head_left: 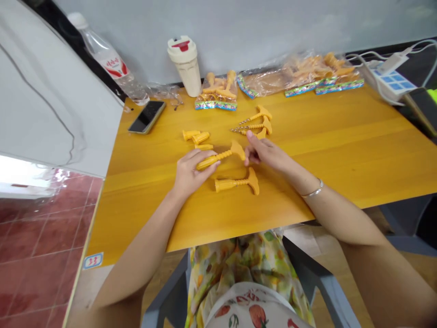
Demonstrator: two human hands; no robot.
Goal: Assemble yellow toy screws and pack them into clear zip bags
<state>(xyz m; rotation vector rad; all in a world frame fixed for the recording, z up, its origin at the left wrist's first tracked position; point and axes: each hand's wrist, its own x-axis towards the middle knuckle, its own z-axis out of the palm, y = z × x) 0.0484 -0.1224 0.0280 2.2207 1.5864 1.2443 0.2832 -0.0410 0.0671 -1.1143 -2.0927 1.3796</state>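
Note:
My left hand (pixel 193 172) is closed around the sleeve end of a yellow plastic corkscrew (pixel 223 156), whose T-shaped handle points right. Beside that handle is my right hand (pixel 261 152), thumb and fingers apart and partly curled; whether a fingertip touches the handle I cannot tell. Nearer to me lies another sleeved corkscrew (pixel 237 183), flat on the table. Behind my right hand lie three corkscrews with bare metal spirals, among them one corkscrew (pixel 262 112) at the back; the nearest is partly hidden. Three loose yellow sleeves (pixel 200 137) lie beyond my left hand.
Bagged yellow corkscrews (pixel 218 91) and more plastic bags (pixel 303 75) line the back edge. A white cup (pixel 186 68), a water bottle (pixel 109 61) and a phone (pixel 147 117) stand or lie at the back left. A power strip (pixel 392 79) with cables occupies the back right.

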